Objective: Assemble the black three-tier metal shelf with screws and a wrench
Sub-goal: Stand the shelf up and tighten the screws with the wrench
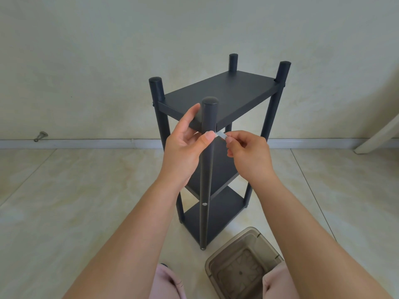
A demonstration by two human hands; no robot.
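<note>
Black shelf (218, 98) standing upright on tiled floor (64, 201), all three tiers in, four posts capped. Near post (208, 147) closest to camera, screw head (204, 204) visible lower down on it. Judging by build: rigid metal frame, light enough to tip, smooth paint likely slippery; best held at a post just under top tier, not by a tier edge. Left hand (183, 147) wrapped partly round near post below top tier, thumb across front, fingers behind. Right hand (248, 156) just right of near post, fingers curled, pinching flat silver wrench (222, 134) whose tip reaches post at top-tier joint; screw there hidden. Translucent bin (244, 266) on floor right of post foot, contents unclear
</note>
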